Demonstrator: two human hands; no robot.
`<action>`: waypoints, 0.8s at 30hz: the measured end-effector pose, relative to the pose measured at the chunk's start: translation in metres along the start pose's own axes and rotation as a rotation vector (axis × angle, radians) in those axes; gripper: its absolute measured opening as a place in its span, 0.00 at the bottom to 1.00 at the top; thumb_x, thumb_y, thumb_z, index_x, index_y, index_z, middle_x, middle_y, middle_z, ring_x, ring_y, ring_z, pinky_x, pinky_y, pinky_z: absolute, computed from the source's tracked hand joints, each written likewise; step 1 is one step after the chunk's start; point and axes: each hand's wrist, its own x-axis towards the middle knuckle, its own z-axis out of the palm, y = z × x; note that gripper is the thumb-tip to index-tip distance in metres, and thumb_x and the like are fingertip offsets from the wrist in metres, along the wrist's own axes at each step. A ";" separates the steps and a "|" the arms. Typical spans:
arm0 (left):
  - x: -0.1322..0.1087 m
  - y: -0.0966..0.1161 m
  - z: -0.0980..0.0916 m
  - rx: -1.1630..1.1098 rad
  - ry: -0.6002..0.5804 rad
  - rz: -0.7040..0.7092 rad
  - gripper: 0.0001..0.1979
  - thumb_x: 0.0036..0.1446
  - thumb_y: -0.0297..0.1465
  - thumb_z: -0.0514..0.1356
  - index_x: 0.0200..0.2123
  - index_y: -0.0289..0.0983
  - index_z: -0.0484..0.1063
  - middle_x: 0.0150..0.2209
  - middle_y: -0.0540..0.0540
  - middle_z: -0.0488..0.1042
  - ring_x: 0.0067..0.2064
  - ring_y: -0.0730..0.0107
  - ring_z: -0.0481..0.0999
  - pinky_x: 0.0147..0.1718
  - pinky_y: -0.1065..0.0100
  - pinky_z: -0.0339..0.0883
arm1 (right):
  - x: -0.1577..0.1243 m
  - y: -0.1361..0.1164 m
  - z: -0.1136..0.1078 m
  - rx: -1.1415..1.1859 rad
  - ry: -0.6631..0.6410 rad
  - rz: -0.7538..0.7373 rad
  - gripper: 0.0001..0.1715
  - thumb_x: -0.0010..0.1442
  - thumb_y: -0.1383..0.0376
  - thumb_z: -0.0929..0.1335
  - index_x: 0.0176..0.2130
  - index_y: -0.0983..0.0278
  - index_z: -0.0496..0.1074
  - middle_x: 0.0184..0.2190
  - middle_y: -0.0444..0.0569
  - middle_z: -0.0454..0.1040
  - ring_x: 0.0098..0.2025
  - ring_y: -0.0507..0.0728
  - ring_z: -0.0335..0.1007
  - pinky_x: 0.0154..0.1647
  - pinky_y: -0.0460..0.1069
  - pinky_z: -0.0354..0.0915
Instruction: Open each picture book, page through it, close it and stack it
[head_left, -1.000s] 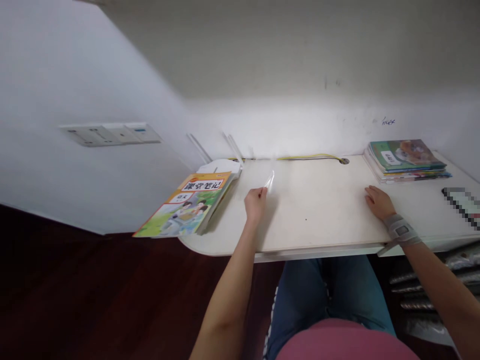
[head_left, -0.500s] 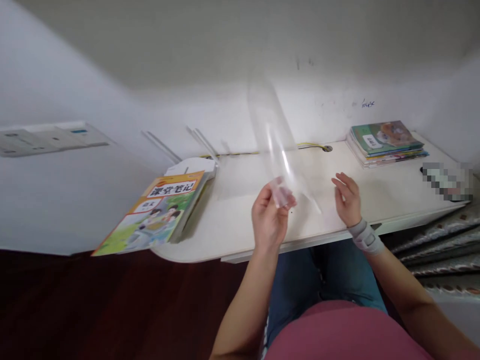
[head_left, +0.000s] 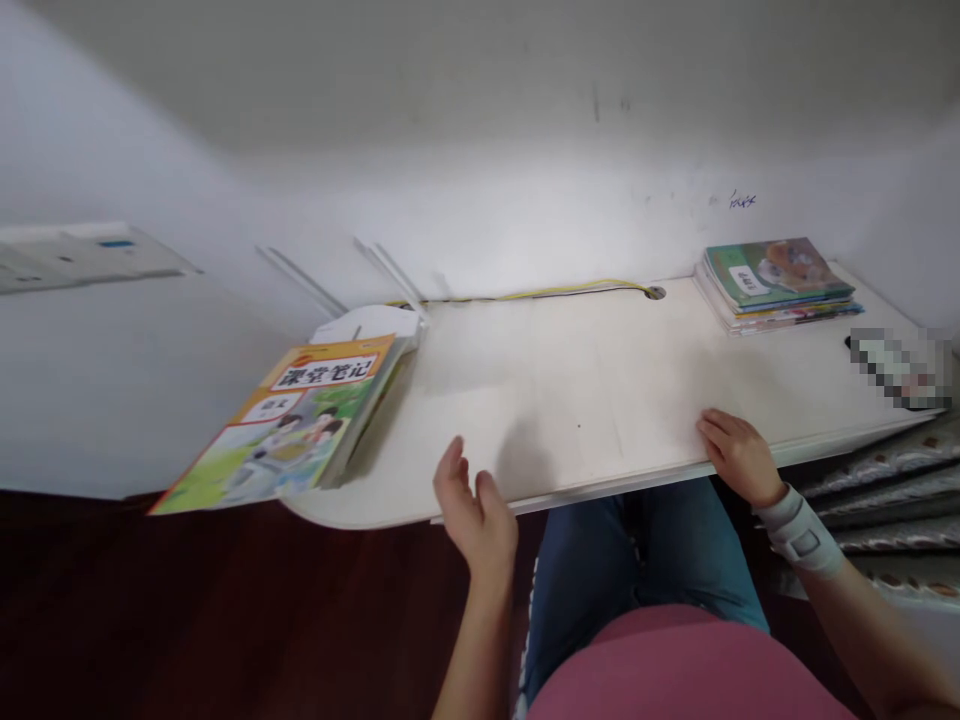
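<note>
Hands well apart, both empty so far as can be seen; left hand (head_left: pixel 476 510) open, fingers raised and loosely spread, at the front edge of the desk (head_left: pixel 585 380), whether touching it hard to tell; right hand (head_left: pixel 739 455) palm-down on the desktop near that same edge, fingers lightly curled, clamped on nothing; grey wrist strap (head_left: pixel 799 530) just behind it. Looks like an in-between step, with only bare desktop between the two hands. Nearest the left hand, a colourful textbook (head_left: pixel 300 420) at the desk's left end, tilted, overhanging the edge, propped on a white device (head_left: pixel 367 325); well apart from the right hand, a stack of books (head_left: pixel 776 285) in the far right corner; yellow cable (head_left: pixel 525 293) along the back. Calls next, probably, for a sideways reach; with the textbook, for support under the overhanging corner against tipping off.
</note>
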 end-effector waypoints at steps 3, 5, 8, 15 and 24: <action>-0.002 0.007 0.009 0.269 -0.369 0.210 0.20 0.63 0.35 0.48 0.57 0.41 0.65 0.59 0.40 0.67 0.64 0.55 0.59 0.63 0.49 0.50 | -0.005 -0.002 0.000 -0.023 0.036 0.048 0.16 0.63 0.68 0.60 0.45 0.62 0.75 0.46 0.55 0.76 0.48 0.61 0.71 0.49 0.56 0.68; -0.008 0.008 0.021 0.436 -0.601 0.273 0.21 0.62 0.39 0.51 0.56 0.41 0.67 0.60 0.39 0.66 0.65 0.47 0.56 0.61 0.43 0.49 | -0.007 0.001 0.000 -0.021 0.042 0.073 0.16 0.64 0.66 0.60 0.45 0.61 0.75 0.46 0.55 0.76 0.47 0.61 0.72 0.48 0.56 0.68; -0.017 0.007 0.036 0.622 -0.703 0.308 0.24 0.60 0.44 0.53 0.57 0.42 0.68 0.63 0.37 0.62 0.66 0.40 0.53 0.60 0.40 0.49 | -0.010 0.009 0.003 0.013 0.055 0.093 0.16 0.64 0.64 0.61 0.45 0.62 0.74 0.47 0.55 0.75 0.48 0.62 0.72 0.48 0.57 0.69; -0.022 0.004 0.030 0.608 -0.721 0.358 0.25 0.61 0.44 0.53 0.58 0.42 0.66 0.63 0.37 0.61 0.65 0.42 0.55 0.59 0.43 0.52 | -0.015 0.016 0.007 0.125 0.114 0.133 0.16 0.64 0.62 0.60 0.45 0.60 0.74 0.46 0.56 0.76 0.48 0.63 0.72 0.49 0.60 0.69; 0.149 -0.035 -0.041 0.968 -0.300 0.076 0.30 0.62 0.37 0.49 0.64 0.28 0.53 0.66 0.27 0.50 0.67 0.38 0.45 0.59 0.40 0.47 | 0.014 0.063 0.012 0.082 0.160 0.143 0.20 0.64 0.58 0.60 0.48 0.64 0.72 0.52 0.62 0.71 0.54 0.67 0.67 0.52 0.63 0.66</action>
